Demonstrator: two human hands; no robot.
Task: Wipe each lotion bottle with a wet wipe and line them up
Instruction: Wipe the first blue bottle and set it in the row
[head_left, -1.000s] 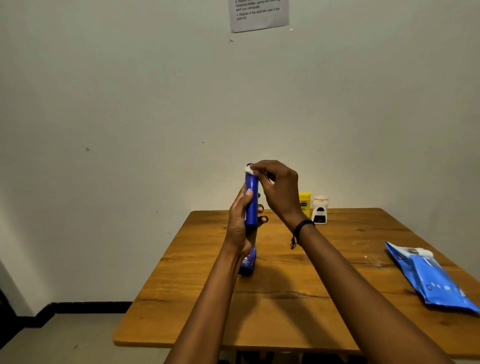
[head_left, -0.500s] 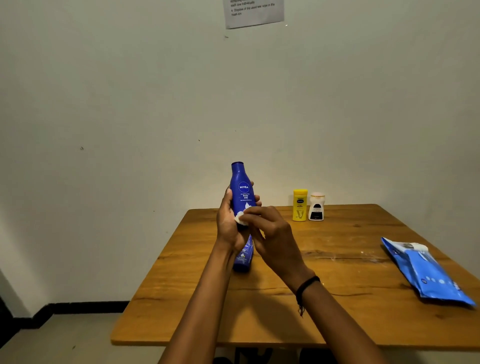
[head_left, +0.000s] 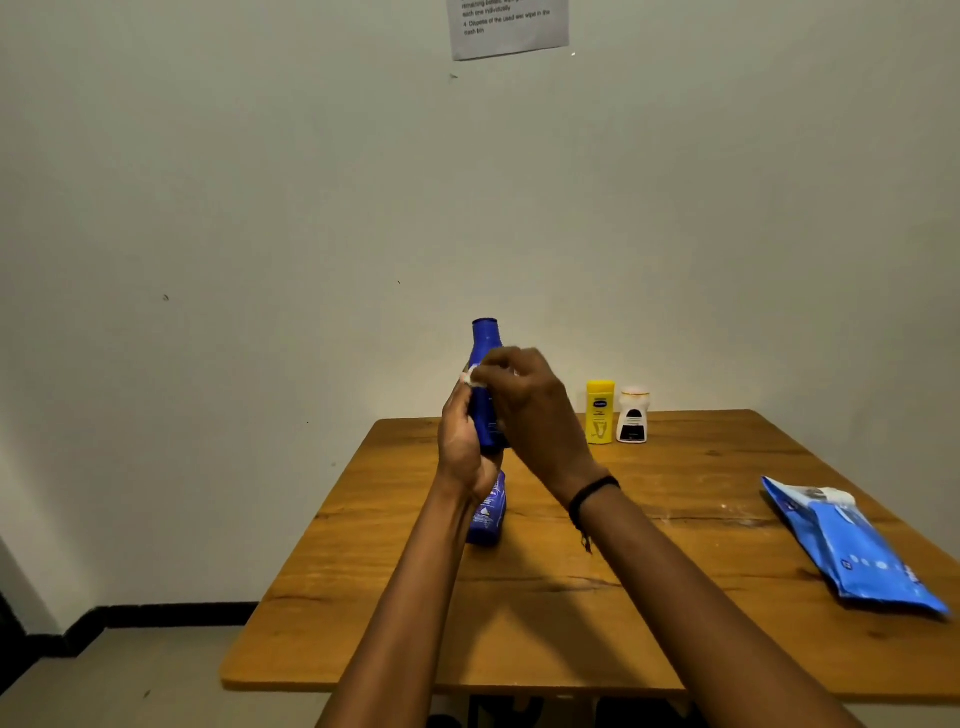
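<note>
My left hand (head_left: 460, 441) holds a tall blue lotion bottle (head_left: 485, 343) upright above the wooden table (head_left: 571, 582). My right hand (head_left: 530, 415) pinches a small white wet wipe (head_left: 475, 378) against the bottle's upper body and covers much of the bottle's front. A second blue bottle (head_left: 488, 512) lies on the table just below my left wrist. A yellow lotion bottle (head_left: 600, 413) and a small white bottle (head_left: 632, 415) stand side by side at the table's back edge by the wall.
A blue wet-wipe pack (head_left: 852, 545) lies near the table's right edge. A printed sheet (head_left: 509, 26) hangs on the wall above. The floor drops away to the left of the table.
My right hand with the wipe went from the bottle's cap down to its lower body, then back up to its shoulder. The bottle stays upright in my left hand.
</note>
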